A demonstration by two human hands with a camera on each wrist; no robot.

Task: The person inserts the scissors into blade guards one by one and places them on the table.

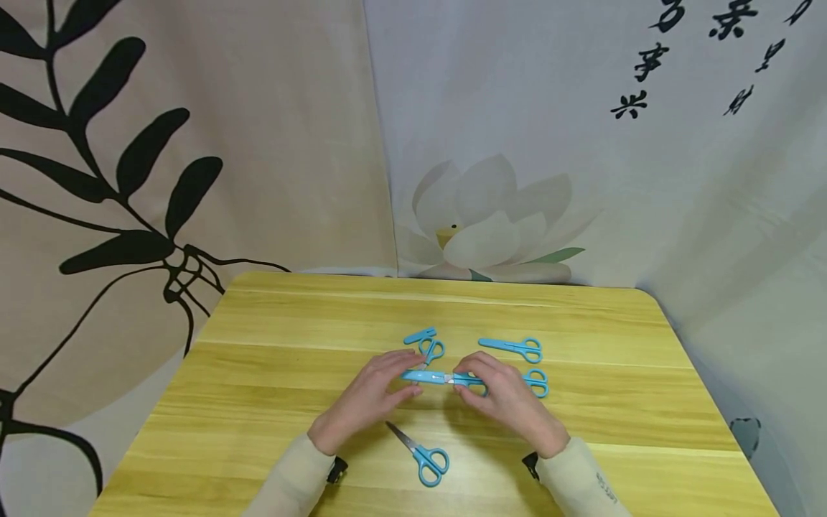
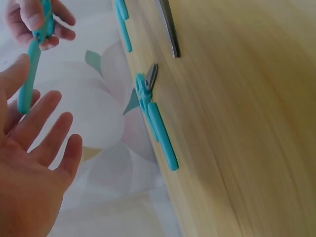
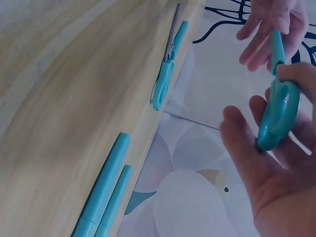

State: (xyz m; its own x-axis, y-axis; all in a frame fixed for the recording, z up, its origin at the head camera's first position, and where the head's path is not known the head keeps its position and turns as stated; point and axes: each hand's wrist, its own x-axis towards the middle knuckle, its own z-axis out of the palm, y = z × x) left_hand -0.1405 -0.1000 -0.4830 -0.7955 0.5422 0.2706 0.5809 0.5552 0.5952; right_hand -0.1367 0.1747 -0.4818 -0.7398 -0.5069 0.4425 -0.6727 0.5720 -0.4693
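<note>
Between the two hands is a pair of blue-handled scissors (image 1: 478, 380), with a blue blade cover (image 1: 423, 376) over most of its blades and a short strip of metal showing. My left hand (image 1: 368, 391) pinches the cover between thumb and fingers, the other fingers spread in the left wrist view. My right hand (image 1: 510, 395) grips the handle loops, seen large in the right wrist view. Just beyond the left fingertips lie uncovered scissors (image 1: 431, 348), their blades partly hidden, beside a loose blue cover (image 1: 420, 335).
Uncovered scissors (image 1: 428, 458) lie nearer the front of the wooden table (image 1: 258, 438). Covered scissors (image 1: 510, 347) rest at the back right. Handles of another pair (image 1: 537, 383) show behind the right hand. A printed curtain (image 1: 310, 143) hangs behind the table.
</note>
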